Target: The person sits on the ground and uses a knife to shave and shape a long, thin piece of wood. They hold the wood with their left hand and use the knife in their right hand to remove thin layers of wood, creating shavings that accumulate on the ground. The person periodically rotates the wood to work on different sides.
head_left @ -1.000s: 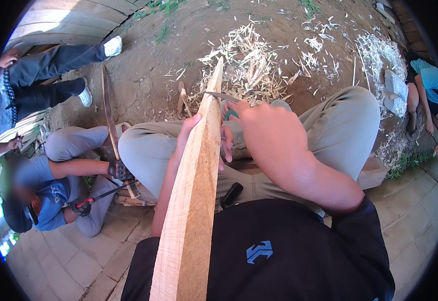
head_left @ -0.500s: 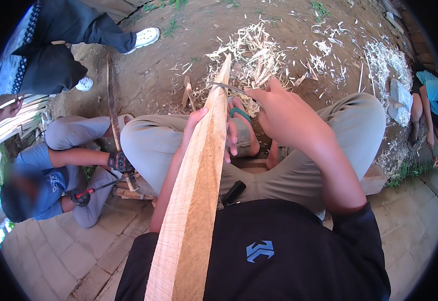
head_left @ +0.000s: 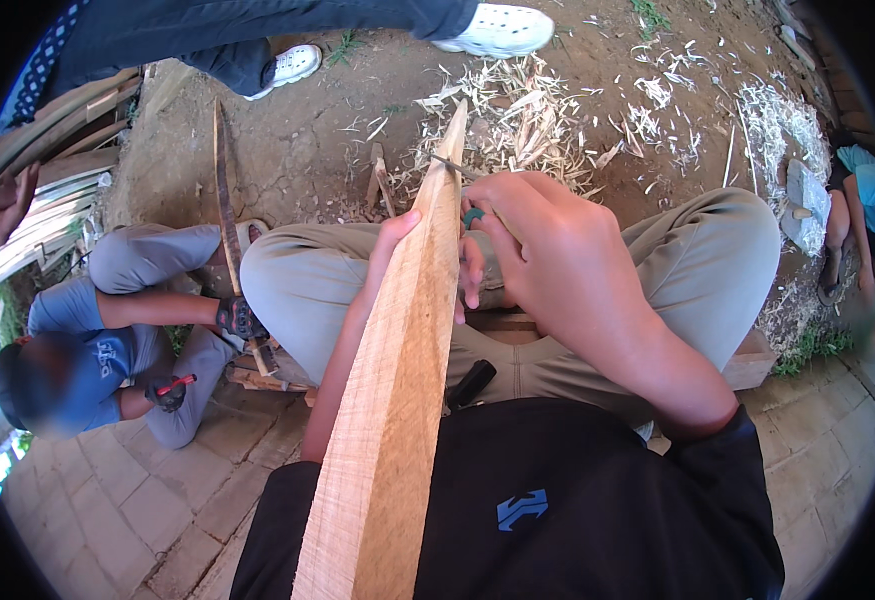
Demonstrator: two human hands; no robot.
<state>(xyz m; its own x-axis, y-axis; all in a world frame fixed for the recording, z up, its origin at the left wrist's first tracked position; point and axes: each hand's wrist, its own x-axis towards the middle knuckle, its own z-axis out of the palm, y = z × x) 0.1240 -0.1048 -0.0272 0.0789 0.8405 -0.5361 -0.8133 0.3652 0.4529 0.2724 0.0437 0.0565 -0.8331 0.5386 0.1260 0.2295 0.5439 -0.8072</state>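
A long, pale wooden stake (head_left: 382,430) runs from my chest out past my knees, tapering to a point at its far end. My left hand (head_left: 393,238) is wrapped round it from below, thumb along its left side and fingertips showing on its right. In my closed right hand (head_left: 557,230) is a knife, its handle hidden by the fingers. The thin knife blade (head_left: 447,162) lies across the stake close to the tip. Beneath the stake's far end, pale wood shavings (head_left: 532,120) are heaped on the ground.
At left, a seated person (head_left: 107,355) in dark gloves holds a long dark-edged wood strip (head_left: 224,200) and a red-handled tool (head_left: 175,383). Someone in white clogs (head_left: 502,30) stands at the far side. Another person (head_left: 869,190) sits at far right, near a pale block (head_left: 805,205).
My right hand has drawn nearer and turned over, and the knife blade sits slightly closer to the tip. The person in white clogs has stepped rightward. The seated person's tool hand has turned.
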